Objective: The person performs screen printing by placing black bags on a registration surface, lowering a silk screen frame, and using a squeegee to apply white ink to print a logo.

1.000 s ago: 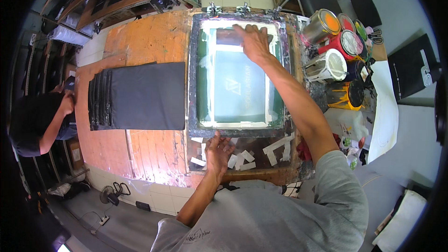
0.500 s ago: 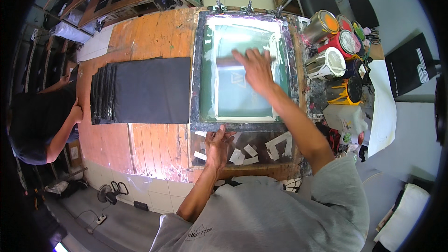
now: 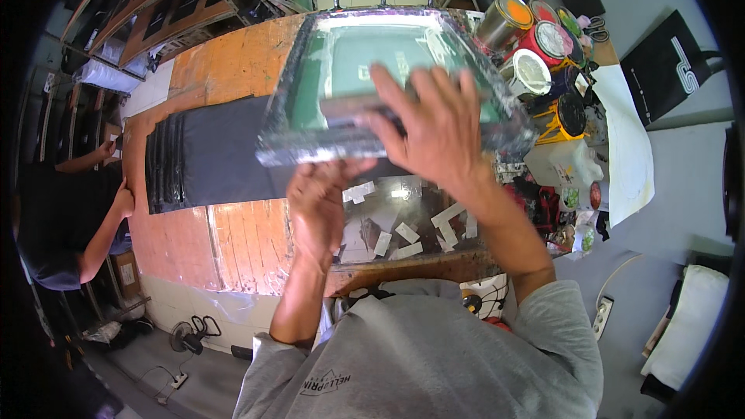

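Observation:
A framed printing screen (image 3: 283, 144) with green mesh is tilted up, its near edge raised off the table and its far edge at a row of metal clamps (image 3: 382, 0). My left hand (image 3: 317, 206) grips the near rail from below, fingertips partly hidden by the frame. On top of the mesh, my right hand (image 3: 442, 128) is closed around a squeegee (image 3: 341, 111) close to the near rail; motion blurs its fingers. Pale lettering shows through the mesh beyond the squeegee. Beneath the screen is a dark glossy board (image 3: 392, 206) with pieces of white tape.
Flat black bags (image 3: 217, 151) lie overlapped on the wooden table (image 3: 174, 244) at left. Paint cans (image 3: 504, 19) and a white tub (image 3: 530, 74) crowd the right side. Another person (image 3: 58, 213) works at far left beside shelves (image 3: 147, 12). A black bag (image 3: 671, 70) hangs at right.
The screen's near edge has risen from the table with my left hand under it. My right hand and the squeegee have come toward me, from mid-mesh to the near end.

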Demonstrator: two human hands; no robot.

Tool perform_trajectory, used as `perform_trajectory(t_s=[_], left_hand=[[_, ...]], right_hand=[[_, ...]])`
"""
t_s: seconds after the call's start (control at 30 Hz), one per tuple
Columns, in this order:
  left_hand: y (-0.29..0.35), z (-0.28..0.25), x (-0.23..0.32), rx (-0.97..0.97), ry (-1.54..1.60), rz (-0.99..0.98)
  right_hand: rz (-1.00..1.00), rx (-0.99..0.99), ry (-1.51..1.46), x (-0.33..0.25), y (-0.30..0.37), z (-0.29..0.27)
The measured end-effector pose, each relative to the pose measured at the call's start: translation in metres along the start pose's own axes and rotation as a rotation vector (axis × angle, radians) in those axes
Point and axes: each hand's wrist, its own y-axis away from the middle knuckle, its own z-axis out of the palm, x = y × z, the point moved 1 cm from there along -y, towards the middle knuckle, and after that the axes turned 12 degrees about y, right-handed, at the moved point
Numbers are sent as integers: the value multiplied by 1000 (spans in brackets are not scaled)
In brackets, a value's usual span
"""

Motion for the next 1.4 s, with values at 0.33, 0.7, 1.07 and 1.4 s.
perform_trajectory(t_s=[0.33,0.7,1.07,1.4], left_hand=[[-126,-124,-77,511,-1884,28],[-155,-245,65,525,-1487,119],[-30,-238,60,333,-1473,522],[-33,-252,16,485,-1116,96]], right_hand=[[185,-628,-212,56,-164,-62],[139,-327,-91,75,-207,-45],[80,-245,-68,77,-208,-29],[138,-287,-126,59,-185,-39]])
